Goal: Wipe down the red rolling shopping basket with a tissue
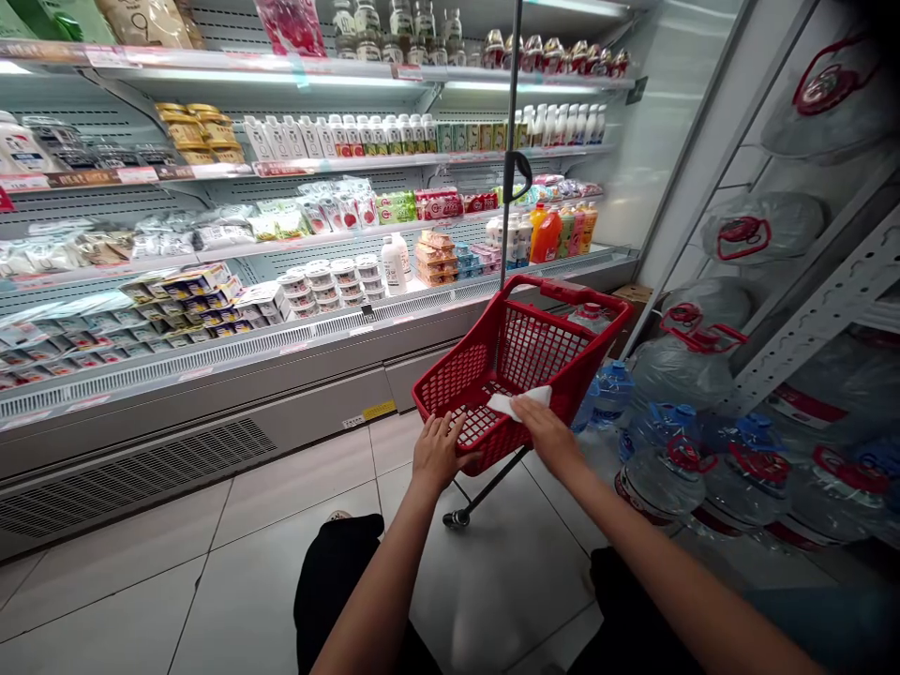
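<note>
A red plastic shopping cart [562,352] with a lattice basket stands in front of me, its caster [457,517] resting on the tiles. My left hand [437,452] grips the near left rim, fingers over the edge and thumb along the outside. In my right hand [547,427], pressed against the near right rim, is a folded white cloth [518,401]. Part of the cloth lies hidden under the fingers. Between the hands, the slatted basket floor shows.
Behind the cart runs an open refrigerated display case [316,361] stocked with yogurt tubs [320,281] and bottles. A dark door post with a handle [517,176] rises beyond the cart. Large water jugs [665,478] crowd the right side, on the floor and on a rack.
</note>
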